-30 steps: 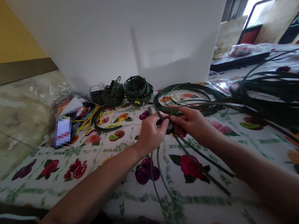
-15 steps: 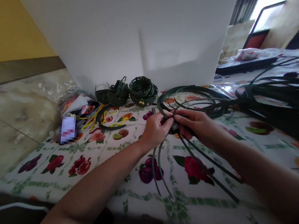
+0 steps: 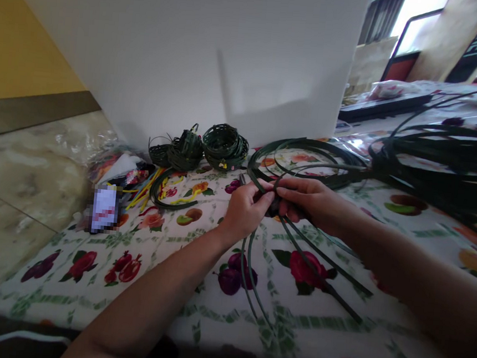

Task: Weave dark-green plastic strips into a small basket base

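Note:
My left hand (image 3: pixel 245 209) and my right hand (image 3: pixel 307 200) meet over a fruit-patterned tablecloth (image 3: pixel 164 261), both pinched closed on the crossing point of several dark green flat strips (image 3: pixel 318 267). The strips' loose ends fan out toward me across the cloth. Behind my hands the same strips loop back into a large green coil (image 3: pixel 303 157). What lies exactly between my fingertips is hidden.
Three small woven green rings (image 3: pixel 206 145) sit against a white board (image 3: pixel 191 47). Yellow and red strips (image 3: pixel 150 185) and a plastic bag (image 3: pixel 108 190) lie at the left. A big bundle of dark strips (image 3: pixel 444 158) fills the right. Marble floor lies left.
My hands stay pinched on the strips at the same spot. The view has shifted a little between frames, and the loose ends lie slightly differently on the cloth.

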`<action>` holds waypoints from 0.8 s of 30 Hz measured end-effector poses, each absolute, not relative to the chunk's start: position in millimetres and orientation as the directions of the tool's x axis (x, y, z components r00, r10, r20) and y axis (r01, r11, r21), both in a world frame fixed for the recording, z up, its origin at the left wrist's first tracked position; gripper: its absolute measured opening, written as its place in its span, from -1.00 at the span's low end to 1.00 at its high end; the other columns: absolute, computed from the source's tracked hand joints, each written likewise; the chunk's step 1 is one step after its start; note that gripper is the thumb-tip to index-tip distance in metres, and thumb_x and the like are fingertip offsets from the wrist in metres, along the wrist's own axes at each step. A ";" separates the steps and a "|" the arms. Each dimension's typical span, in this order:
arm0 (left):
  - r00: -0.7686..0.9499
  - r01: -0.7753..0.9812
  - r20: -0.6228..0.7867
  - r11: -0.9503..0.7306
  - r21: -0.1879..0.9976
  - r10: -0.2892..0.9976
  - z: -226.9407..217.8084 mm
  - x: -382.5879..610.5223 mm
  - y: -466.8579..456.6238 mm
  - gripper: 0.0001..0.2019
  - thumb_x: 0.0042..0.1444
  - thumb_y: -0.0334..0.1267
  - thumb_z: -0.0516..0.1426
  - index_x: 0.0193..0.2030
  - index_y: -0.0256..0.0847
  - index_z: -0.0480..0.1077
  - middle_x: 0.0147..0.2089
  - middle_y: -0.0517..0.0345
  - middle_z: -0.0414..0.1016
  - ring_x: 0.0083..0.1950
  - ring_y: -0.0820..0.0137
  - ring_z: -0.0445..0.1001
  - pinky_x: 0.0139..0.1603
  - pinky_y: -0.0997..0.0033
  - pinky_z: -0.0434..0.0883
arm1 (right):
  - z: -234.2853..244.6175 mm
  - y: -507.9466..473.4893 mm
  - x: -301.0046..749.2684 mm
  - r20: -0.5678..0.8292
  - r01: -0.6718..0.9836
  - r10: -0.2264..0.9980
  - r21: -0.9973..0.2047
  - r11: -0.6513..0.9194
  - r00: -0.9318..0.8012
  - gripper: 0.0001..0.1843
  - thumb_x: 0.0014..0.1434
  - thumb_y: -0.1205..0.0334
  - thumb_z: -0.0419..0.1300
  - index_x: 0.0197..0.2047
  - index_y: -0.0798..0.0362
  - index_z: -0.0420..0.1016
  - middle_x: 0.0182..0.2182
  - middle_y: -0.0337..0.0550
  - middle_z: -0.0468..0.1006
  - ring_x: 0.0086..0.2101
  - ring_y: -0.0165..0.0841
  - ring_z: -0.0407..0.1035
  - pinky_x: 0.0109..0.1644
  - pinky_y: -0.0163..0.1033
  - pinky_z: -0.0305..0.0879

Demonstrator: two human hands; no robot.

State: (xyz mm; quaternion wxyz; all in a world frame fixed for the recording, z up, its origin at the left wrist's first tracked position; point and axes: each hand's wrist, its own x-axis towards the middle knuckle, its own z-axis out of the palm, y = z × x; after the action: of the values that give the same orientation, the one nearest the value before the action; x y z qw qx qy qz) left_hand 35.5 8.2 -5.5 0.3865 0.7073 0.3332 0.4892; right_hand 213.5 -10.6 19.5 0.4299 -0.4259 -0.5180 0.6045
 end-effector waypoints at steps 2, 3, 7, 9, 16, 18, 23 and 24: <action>0.305 0.093 0.421 -0.467 0.880 0.854 -4.3 35.0 7.7 -0.83 0.21 -0.17 0.22 -0.20 -0.24 0.51 -0.31 0.07 0.55 -0.31 0.38 0.47 -0.23 0.39 0.44 | 18.3 -9.6 214.9 -0.066 -0.085 0.959 -0.992 -0.092 -0.275 -0.86 0.25 0.27 0.34 -0.15 0.11 0.52 -0.60 -0.22 0.55 -0.67 -0.53 0.33 -0.63 -0.50 0.20; 0.315 0.092 0.412 -0.460 0.883 0.855 -3.4 34.6 7.3 -0.83 0.22 -0.18 0.21 -0.21 -0.24 0.51 -0.34 0.08 0.55 -0.32 0.38 0.47 -0.23 0.39 0.44 | 18.1 -9.3 214.8 -0.068 -0.088 0.960 -0.992 -0.095 -0.273 -0.87 0.25 0.27 0.33 -0.16 0.11 0.51 -0.60 -0.22 0.56 -0.68 -0.53 0.32 -0.63 -0.50 0.20; 0.331 0.131 0.417 -0.479 0.868 0.846 -0.6 33.7 4.9 -0.86 0.22 -0.21 0.20 -0.24 -0.24 0.50 -0.39 0.09 0.54 -0.35 0.38 0.47 -0.24 0.38 0.44 | 19.1 -10.8 209.9 -0.096 -0.070 0.965 -0.991 -0.116 -0.246 -0.95 0.30 0.34 0.26 -0.15 0.12 0.52 -0.62 -0.22 0.55 -0.69 -0.54 0.29 -0.64 -0.50 0.19; 0.310 0.167 0.427 -0.491 0.855 0.849 -0.8 34.0 3.7 -0.88 0.21 -0.23 0.21 -0.26 -0.23 0.50 -0.39 0.08 0.55 -0.33 0.36 0.49 -0.22 0.37 0.45 | 19.8 -12.5 205.8 -0.110 -0.042 0.971 -0.992 -0.121 -0.212 -0.90 0.33 0.38 0.21 -0.10 0.13 0.54 -0.64 -0.25 0.53 -0.71 -0.53 0.28 -0.66 -0.49 0.17; 0.279 0.277 0.426 -0.497 0.822 0.861 -4.2 38.5 -0.2 -0.92 0.20 -0.32 0.16 -0.28 -0.22 0.47 -0.37 0.08 0.55 -0.34 0.36 0.50 -0.23 0.37 0.44 | 16.6 -13.8 197.1 -0.076 0.041 0.991 -0.997 -0.072 -0.108 -0.67 0.41 0.42 0.16 0.19 0.22 0.52 -0.72 -0.34 0.44 -0.73 -0.49 0.27 -0.66 -0.46 0.22; 0.268 0.310 0.437 -0.507 0.804 0.858 -5.1 40.7 -2.2 -0.93 0.19 -0.35 0.14 -0.28 -0.22 0.46 -0.37 0.09 0.54 -0.36 0.37 0.49 -0.25 0.37 0.42 | 14.4 -13.6 197.4 -0.077 0.055 0.993 -0.996 -0.072 -0.094 -0.61 0.41 0.43 0.16 0.27 0.21 0.49 -0.73 -0.36 0.41 -0.73 -0.48 0.27 -0.67 -0.45 0.21; 0.212 0.383 0.440 -0.488 0.784 0.873 -10.5 47.7 -7.6 -0.91 0.07 -0.46 0.17 -0.31 -0.20 0.45 -0.46 0.20 0.48 -0.43 0.40 0.43 -0.33 0.41 0.35 | 8.6 -13.6 198.0 -0.140 0.064 0.986 -0.989 -0.134 -0.093 -0.56 0.40 0.42 0.17 0.31 0.21 0.50 -0.72 -0.34 0.40 -0.71 -0.48 0.26 -0.67 -0.46 0.19; 0.204 0.376 0.439 -0.484 0.790 0.875 -11.3 48.5 -7.4 -0.91 0.07 -0.46 0.19 -0.32 -0.19 0.44 -0.46 0.21 0.48 -0.42 0.40 0.44 -0.33 0.42 0.36 | 8.3 -13.5 198.5 -0.147 0.064 0.984 -0.988 -0.141 -0.098 -0.55 0.40 0.41 0.17 0.32 0.22 0.49 -0.71 -0.34 0.41 -0.71 -0.49 0.26 -0.66 -0.46 0.19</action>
State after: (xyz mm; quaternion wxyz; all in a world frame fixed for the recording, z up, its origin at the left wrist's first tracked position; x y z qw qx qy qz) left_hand 48.5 -7.4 -11.3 0.2703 0.7272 0.4303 0.4616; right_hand 198.5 -13.5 8.3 0.4220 -0.5226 -0.5015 0.5452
